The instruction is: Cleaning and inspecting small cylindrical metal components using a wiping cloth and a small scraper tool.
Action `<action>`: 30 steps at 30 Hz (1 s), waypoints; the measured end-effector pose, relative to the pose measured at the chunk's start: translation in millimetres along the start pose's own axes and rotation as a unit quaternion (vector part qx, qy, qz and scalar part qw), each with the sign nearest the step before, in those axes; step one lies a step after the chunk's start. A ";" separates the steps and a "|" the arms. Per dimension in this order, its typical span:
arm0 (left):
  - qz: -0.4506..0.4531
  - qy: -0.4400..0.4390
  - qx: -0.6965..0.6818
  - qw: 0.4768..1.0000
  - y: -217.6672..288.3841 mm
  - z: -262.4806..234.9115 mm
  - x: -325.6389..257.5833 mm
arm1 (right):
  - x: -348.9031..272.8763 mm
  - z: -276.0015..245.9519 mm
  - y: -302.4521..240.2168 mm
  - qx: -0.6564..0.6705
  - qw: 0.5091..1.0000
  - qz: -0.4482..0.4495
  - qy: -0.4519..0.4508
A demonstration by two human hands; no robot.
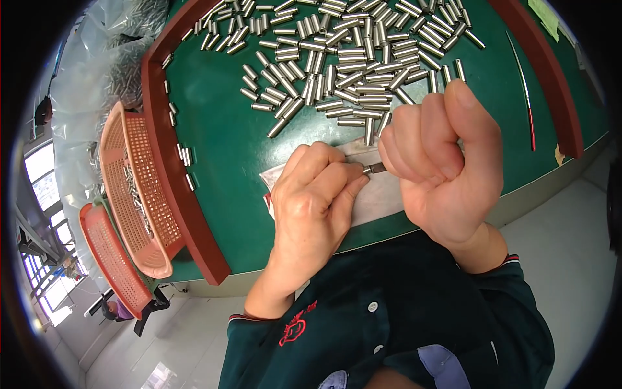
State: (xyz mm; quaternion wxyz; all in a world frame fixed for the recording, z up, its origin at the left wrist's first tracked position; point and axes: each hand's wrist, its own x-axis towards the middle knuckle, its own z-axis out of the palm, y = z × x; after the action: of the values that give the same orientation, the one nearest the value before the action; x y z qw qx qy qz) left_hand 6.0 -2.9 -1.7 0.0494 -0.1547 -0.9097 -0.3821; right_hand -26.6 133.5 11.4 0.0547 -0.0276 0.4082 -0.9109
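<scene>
My left hand (311,201) is closed, pinching a small shiny metal sleeve (367,170) between thumb and fingertips; most of the sleeve is hidden. My right hand (447,155) makes a fist with the thumb raised, around a tool whose narrow dark metal tip (378,168) comes out toward the sleeve and meets its end. The handle is hidden inside the fist. Both hands are over a greyish-white cloth (382,198) on the green tabletop (233,168). Beyond them lies a wide heap of similar metal sleeves (353,68), the nearest ones close to the cloth.
Red-brown rails (162,136) border the work surface left and right. A thin red-handled tool (531,120) lies at the right. Orange baskets (113,188), one holding small metal parts, stand past the left rail beside clear plastic bags (78,84). Several sleeves (186,156) lie along that rail.
</scene>
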 end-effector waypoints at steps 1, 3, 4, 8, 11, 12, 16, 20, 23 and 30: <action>0.013 -0.001 -0.004 1.000 -1.9 0.2 0.3 | -0.6 0.9 0.4 -0.024 1.000 0.001 0.001; 0.014 -0.005 -0.012 1.000 -4.5 -0.1 0.6 | -1.4 2.4 2.1 -0.048 0.999 0.005 0.003; 0.019 -0.007 -0.020 1.000 -4.8 0.3 1.4 | -1.7 2.4 1.5 -0.055 0.998 0.012 -0.003; 0.018 -0.012 -0.034 0.999 -4.7 0.9 2.1 | -6.2 6.5 3.7 -0.108 0.994 -0.020 -0.004; 0.017 -0.006 -0.033 0.999 -4.6 0.3 2.3 | -3.3 11.9 6.1 -0.108 0.994 -0.024 0.002; 0.018 -0.002 -0.034 0.999 -5.1 0.4 2.5 | -1.7 14.0 6.7 -0.107 0.994 -0.028 0.003; 0.016 0.004 -0.028 0.999 -0.8 0.4 2.6 | -0.2 16.5 3.3 -0.127 0.990 -0.056 0.014; 0.008 0.020 -0.036 0.999 2.6 4.4 1.6 | -2.9 10.9 12.3 -0.104 0.991 -0.081 -0.018; 0.012 0.040 -0.032 0.999 2.8 8.2 -2.9 | -1.9 6.6 14.4 -0.098 0.991 -0.095 -0.011; -0.011 0.062 -0.023 0.998 7.9 12.8 -9.5 | -14.7 -0.9 -8.1 0.046 0.991 -0.122 0.005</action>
State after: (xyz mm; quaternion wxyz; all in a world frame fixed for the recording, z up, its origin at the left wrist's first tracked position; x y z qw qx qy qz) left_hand 17.9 9.0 -7.3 0.0982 -0.1216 -0.8975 -0.4124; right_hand -12.7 141.3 16.7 -0.0581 -0.0699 0.3594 -0.9287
